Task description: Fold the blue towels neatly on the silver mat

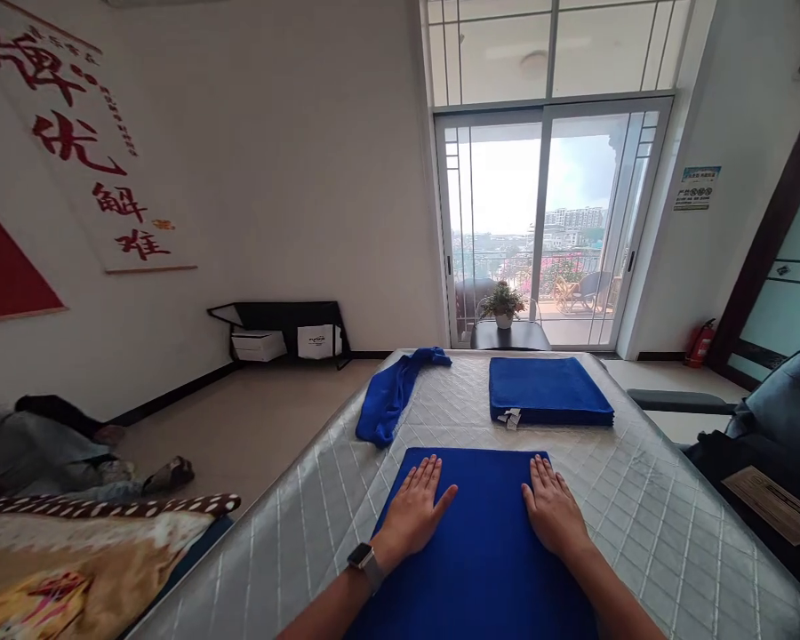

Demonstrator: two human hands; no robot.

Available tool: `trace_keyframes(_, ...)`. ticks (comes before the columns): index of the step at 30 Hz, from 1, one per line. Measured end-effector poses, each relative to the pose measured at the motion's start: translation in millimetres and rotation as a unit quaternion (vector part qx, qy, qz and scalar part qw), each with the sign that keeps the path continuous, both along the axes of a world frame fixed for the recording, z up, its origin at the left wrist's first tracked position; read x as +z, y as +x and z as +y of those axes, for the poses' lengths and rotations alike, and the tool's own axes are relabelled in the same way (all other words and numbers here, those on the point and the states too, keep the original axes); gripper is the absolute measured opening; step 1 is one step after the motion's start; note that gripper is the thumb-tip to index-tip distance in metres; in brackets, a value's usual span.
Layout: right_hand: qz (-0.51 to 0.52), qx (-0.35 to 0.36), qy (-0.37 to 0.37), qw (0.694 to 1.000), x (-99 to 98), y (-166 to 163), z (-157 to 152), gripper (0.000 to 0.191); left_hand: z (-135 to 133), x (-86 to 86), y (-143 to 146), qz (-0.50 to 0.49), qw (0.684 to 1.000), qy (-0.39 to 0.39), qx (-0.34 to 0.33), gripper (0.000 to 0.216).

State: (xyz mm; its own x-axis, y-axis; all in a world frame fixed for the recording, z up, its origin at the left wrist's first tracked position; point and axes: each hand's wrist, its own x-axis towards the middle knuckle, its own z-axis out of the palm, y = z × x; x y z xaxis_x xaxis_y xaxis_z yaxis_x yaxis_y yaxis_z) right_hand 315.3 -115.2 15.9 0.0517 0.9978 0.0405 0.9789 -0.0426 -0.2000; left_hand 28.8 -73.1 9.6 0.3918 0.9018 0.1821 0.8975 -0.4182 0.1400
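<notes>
A smooth blue cloth (476, 533) lies spread flat on the quilted silver-white mattress (293, 524). My left hand (413, 508), with a watch on its wrist, rests palm down on the cloth's left side, fingers stretched out. On the right side of the same cloth, my right hand (555, 508) lies flat too, thumb slightly apart. Farther back is a neat stack of folded blue cloths (550, 389), with white tags showing at its front edge. A crumpled blue cloth (395, 396) sits at the back left of the mattress.
A small table with a potted plant (503, 307) stands beyond the mattress, before the sliding glass door (493, 231). At left are a patterned blanket (133, 551) and a person's legs (60, 453). A dark chair (783, 400) stands at right.
</notes>
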Motion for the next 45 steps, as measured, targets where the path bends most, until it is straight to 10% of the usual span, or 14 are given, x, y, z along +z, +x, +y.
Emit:
trace_keyframes(6, -0.025, -0.002, 0.0, 1.0, -1.4, 0.4, 1.4, 0.069, 7.0, -12.9, -38.8, -0.027, 0.998, 0.008, 0.049, 0.082)
trace_keyframes(38, -0.001, -0.026, -0.034, 0.999, 16.3, -18.0, -57.4, 0.071, 16.8, -32.8, -42.3, -0.067, 0.996, 0.05, 0.041, 0.083)
trace_keyframes(45, 0.032, -0.033, -0.022, 0.999, 13.8, -18.1, -57.6, 0.068, 4.6, -3.3, -20.8, -0.033, 0.997, 0.06, 0.037, 0.079)
